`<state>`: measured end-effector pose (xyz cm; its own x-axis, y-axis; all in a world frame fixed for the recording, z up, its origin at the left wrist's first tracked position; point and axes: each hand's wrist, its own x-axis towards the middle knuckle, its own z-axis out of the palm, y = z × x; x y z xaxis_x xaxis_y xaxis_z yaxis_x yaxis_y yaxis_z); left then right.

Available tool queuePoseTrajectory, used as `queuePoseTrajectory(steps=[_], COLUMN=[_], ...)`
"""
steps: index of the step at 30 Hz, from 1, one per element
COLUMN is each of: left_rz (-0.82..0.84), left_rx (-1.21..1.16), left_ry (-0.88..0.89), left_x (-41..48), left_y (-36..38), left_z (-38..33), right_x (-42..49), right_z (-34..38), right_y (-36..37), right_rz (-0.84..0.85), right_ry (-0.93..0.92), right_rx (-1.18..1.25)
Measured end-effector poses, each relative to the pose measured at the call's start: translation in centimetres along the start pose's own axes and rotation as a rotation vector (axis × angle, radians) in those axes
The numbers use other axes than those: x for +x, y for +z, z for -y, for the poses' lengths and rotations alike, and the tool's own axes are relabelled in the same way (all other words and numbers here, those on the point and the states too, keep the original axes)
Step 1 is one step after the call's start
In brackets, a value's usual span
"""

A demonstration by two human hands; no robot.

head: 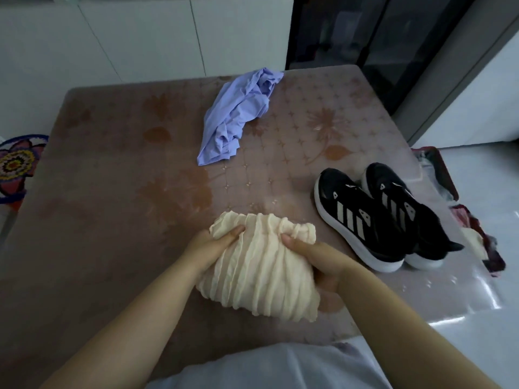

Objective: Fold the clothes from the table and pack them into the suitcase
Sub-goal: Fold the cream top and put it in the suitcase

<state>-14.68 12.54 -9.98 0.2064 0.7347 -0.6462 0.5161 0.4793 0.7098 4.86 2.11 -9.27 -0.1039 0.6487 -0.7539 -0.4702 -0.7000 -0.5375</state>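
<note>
Here both hands grasp a cream garment (pixel 261 270) of crinkled, ribbed fabric that lies bunched on the near part of the table (pixel 112 164), close to the person's body. The left hand (pixel 216 242) curls its fingers round the garment's upper left edge, thumb on top. The right hand (pixel 311 256) pinches the gathered upper right corner, and the cloth puckers where it is held. Further back, near the middle of the table's far side, a lilac garment (pixel 238 116) lies crumpled and unfolded, well apart from the cream one. A pair of black sneakers (pixel 379 214) with white stripes and white soles stands side by side on the right of the table, just beside the right hand. Past the table's right edge, on the pale floor (pixel 483 178), part of a dark red suitcase (pixel 446 175) shows; its contents are too blurred to make out. At the far left edge a flower-patterned object (pixel 15 161) peeks in
</note>
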Motion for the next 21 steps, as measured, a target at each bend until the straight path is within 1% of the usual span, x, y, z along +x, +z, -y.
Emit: queuePoseTrajectory(steps=[2, 5, 8, 10, 13, 15, 17, 19, 20, 21], left_rz=[0.06, 0.225, 0.385, 0.457, 0.504, 0.526, 0.548, 0.579, 0.591, 0.6], left_rx=[-0.052, -0.13, -0.116, -0.1, -0.112, -0.139, -0.141, -0.128, -0.118, -0.095], left_ry=[0.004, 0.028, 0.058, 0.064, 0.094, 0.09, 0.073, 0.057, 0.042, 0.031], left_x=[-0.5, -1.9, -3.6, -5.7, -8.3, -9.9, -11.1, -12.1, -12.3, -12.6], left_y=[2.4, 7.0, 12.8, 17.6, 25.6, 31.0, 36.1, 40.7, 42.9, 45.0], left_z=[-2.1, -5.6, -8.4, -10.0, -11.5, -11.8, -11.7, -11.5, -11.5, -11.5], right_x=[-2.5, -6.9, -11.7, -15.4, -20.0, -22.4, -24.5, -25.8, -26.3, -27.3], right_z=[0.3, 1.0, 1.3, 1.2, 0.2, -1.2, -2.9, -3.5, -3.9, -4.7], right_y=[-2.3, -6.4, -11.7, -15.7, -22.6, -27.0, -31.2, -34.6, -36.6, -38.4], right_rz=[-0.025, -0.091, -0.157, -0.18, -0.264, -0.318, -0.366, -0.485, -0.519, -0.517], right_ry=[-0.098, -0.263, -0.342, -0.386, -0.416, -0.393, -0.385, -0.359, -0.354, -0.388], right_rx=[0.037, 0.079, 0.223, 0.261, 0.281, 0.322, 0.348, 0.361, 0.332, 0.339])
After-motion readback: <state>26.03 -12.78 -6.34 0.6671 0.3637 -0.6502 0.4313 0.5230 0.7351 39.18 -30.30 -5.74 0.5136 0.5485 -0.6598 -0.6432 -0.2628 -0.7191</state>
